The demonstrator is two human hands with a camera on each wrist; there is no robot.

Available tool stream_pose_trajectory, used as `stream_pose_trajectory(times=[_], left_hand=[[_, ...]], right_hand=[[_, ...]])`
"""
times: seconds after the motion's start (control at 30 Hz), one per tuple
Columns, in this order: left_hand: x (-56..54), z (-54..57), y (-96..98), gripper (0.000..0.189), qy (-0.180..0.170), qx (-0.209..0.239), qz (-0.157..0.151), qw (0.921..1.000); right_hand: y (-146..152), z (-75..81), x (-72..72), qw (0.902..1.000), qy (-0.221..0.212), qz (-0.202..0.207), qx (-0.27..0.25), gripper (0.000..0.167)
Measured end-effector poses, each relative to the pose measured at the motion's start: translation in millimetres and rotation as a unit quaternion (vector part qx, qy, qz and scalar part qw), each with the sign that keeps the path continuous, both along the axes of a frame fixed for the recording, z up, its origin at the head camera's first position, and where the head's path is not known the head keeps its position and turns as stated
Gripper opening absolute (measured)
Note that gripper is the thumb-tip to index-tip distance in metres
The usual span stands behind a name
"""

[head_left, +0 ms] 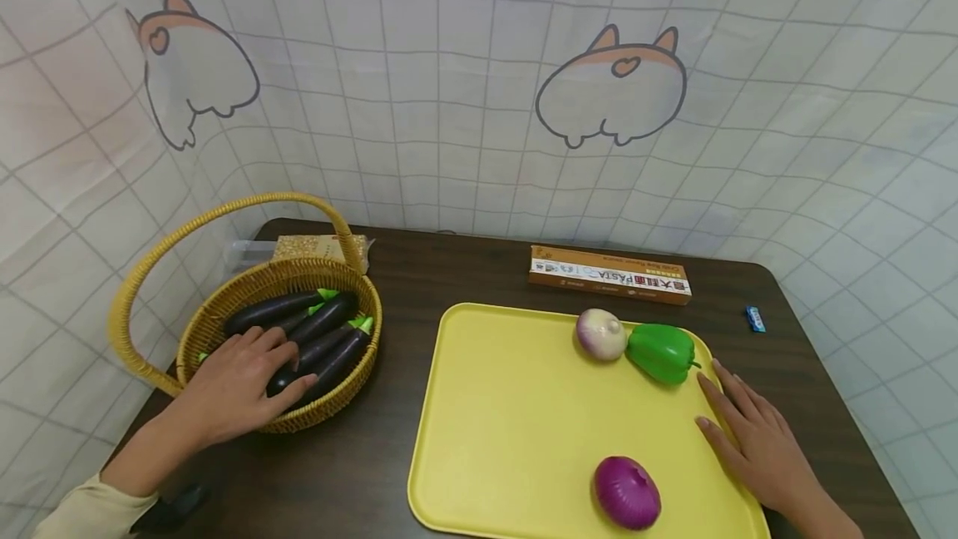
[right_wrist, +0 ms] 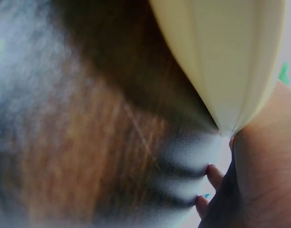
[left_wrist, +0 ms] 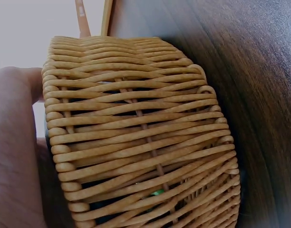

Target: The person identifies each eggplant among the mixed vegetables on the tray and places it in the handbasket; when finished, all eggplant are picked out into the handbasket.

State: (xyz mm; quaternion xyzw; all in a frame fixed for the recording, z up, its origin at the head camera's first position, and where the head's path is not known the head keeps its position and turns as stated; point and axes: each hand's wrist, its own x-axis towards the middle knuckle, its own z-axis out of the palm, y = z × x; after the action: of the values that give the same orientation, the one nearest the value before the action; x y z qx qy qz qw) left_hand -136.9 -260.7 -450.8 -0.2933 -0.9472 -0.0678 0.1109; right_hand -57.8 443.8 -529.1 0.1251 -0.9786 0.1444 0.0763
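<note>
My left hand (head_left: 243, 377) reaches over the near rim of a yellow wicker basket (head_left: 377, 306), its fingers lying on dark eggplants (head_left: 340, 368) with green caps. In the left wrist view the woven basket wall (left_wrist: 145, 123) hides the fingertips; part of the hand (left_wrist: 14, 142) shows at the left. At the right edge of a yellow tray (head_left: 509, 406) rests my right hand (head_left: 759, 443), fingers spread and holding nothing. On the tray lie a green bell pepper (head_left: 662, 353) close to those fingers, a pale purple-white onion (head_left: 601, 334), and a purple onion (head_left: 627, 492) near the front.
Behind the tray lies a long pasta box (head_left: 609, 274). A small blue packet (head_left: 755, 319) sits at the table's right. Behind the basket is a clear bag of yellow kernels (head_left: 314, 247). The basket's tall handle (head_left: 129, 306) arches up on the left. A patterned cloth (head_left: 449, 106) hangs behind.
</note>
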Motion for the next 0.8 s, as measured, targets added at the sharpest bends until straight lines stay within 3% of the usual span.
stream_pose_trajectory(times=[0.17, 0.5, 0.63, 0.8], left_hand=[[2.0, 2.8, -1.2, 0.028, -0.018, -0.01, -0.003, 0.9998], [7.7, 7.8, -2.0, 0.036, -0.048, 0.002, 0.009, 0.9988], [7.6, 10.4, 2.1, 0.035, -0.036, 0.019, 0.006, 0.9991], [4.6, 14.8, 11.1, 0.037, 0.005, 0.048, 0.001, 0.9988]], right_hand=[[-1.4, 1.0, -2.8, 1.0, 0.001, 0.003, 0.001, 0.065], [-1.0, -1.0, -3.7, 1.0, -0.002, 0.002, 0.002, 0.065], [1.4, -1.7, -3.0, 1.0, -0.004, 0.001, 0.004, 0.065], [2.5, -1.1, -1.3, 1.0, -0.006, 0.002, 0.0, 0.065]])
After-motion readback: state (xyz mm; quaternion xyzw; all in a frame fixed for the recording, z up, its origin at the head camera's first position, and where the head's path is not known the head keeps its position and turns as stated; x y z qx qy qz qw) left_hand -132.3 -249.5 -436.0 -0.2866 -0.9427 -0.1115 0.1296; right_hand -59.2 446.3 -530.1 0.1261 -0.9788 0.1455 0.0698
